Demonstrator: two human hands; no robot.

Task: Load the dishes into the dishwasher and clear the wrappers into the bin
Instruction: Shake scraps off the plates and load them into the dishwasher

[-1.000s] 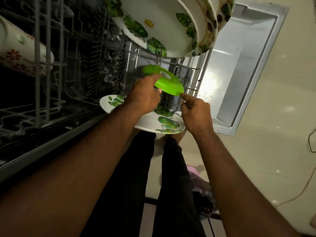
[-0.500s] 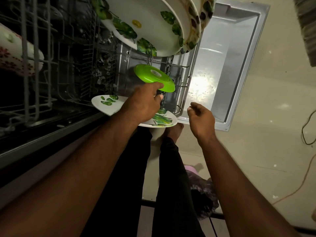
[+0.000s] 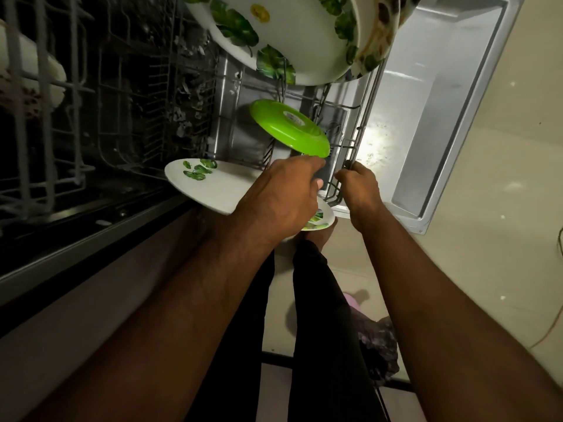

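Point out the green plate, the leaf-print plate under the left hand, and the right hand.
green plate (image 3: pixel 289 127): head view, middle of its underside.
leaf-print plate (image 3: pixel 210 184): head view, bare white face.
right hand (image 3: pixel 359 185): head view, back of hand.

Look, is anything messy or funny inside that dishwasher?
Yes. Pale scraps cling to the dark wire rack inside, like torn paper or wrapper bits, which don't belong there. The open door is speckled with dark spots. The plates look fine.

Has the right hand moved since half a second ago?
Yes. The right hand has gone forward and now grips the lower rack's wire rim, where before it hung free short of it.
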